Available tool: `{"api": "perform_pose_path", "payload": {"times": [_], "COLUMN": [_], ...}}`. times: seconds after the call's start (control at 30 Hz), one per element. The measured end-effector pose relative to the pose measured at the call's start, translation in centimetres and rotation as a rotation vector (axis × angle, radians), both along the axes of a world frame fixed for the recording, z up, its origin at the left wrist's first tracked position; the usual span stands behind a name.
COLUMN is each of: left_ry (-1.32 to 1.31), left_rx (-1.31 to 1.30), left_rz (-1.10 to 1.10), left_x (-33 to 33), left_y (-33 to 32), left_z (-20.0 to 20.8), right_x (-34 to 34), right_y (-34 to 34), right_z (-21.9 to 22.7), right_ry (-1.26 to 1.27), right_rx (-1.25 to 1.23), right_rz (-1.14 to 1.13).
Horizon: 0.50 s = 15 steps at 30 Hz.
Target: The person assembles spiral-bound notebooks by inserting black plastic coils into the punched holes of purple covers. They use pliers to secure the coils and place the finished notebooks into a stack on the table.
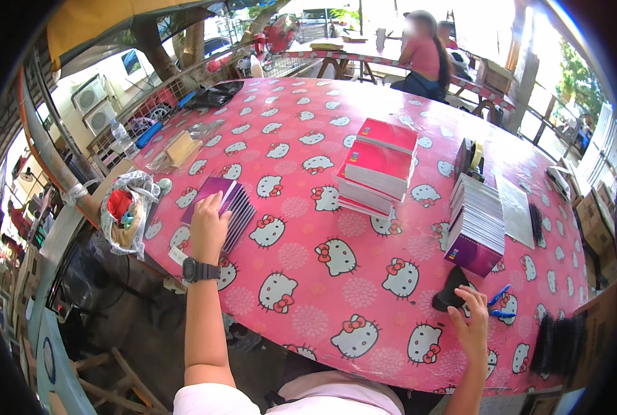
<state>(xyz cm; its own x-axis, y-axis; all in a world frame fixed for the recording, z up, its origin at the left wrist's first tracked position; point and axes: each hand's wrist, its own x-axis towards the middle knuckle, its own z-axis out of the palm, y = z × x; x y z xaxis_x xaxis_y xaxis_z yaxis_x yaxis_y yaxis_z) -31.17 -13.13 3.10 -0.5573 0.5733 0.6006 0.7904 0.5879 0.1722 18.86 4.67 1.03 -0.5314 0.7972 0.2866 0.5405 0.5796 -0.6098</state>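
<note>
My left hand point(209, 221), with a dark watch on the wrist, lies over a stack of purple spiral notebooks point(236, 216) at the table's left side. Its fingers are stretched over the covers, not wrapped round a notebook. On the right, my right hand point(471, 319) hovers with fingers apart and nothing in them. Beside its fingertips is a small black object point(450, 290) whose kind I cannot make out. Just past that hand lie blue-handled pliers point(500, 304). A long row of wire-bound notebooks point(476, 220), with a purple cover at its near end, stands farther back.
Pink-covered books point(377, 166) are piled mid-table on the patterned pink tablecloth point(301, 277). Black wire coils point(559, 344) sit at the right edge. A tape roll point(476, 158) stands behind the notebook row. A plastic bag point(130, 211) hangs at the left edge. A person point(422, 59) sits beyond.
</note>
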Motion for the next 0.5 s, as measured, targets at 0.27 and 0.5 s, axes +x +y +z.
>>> {"api": "perform_pose_path", "payload": {"times": [0.27, 0.5], "left_ry": [-0.031, 0.131], "left_rx": [0.059, 0.108], "left_rz": [-0.055, -0.04], "left_x": [0.4, 1.8], "left_y": [0.6, 1.5], "left_z": [-0.8, -0.8], "right_x": [0.0, 0.5], "right_y": [2.7, 3.9], "right_z": [-2.6, -1.0], "right_ry": [-0.357, -0.204], "right_rx": [0.196, 0.085], "right_rz": [0.056, 0.068]}}
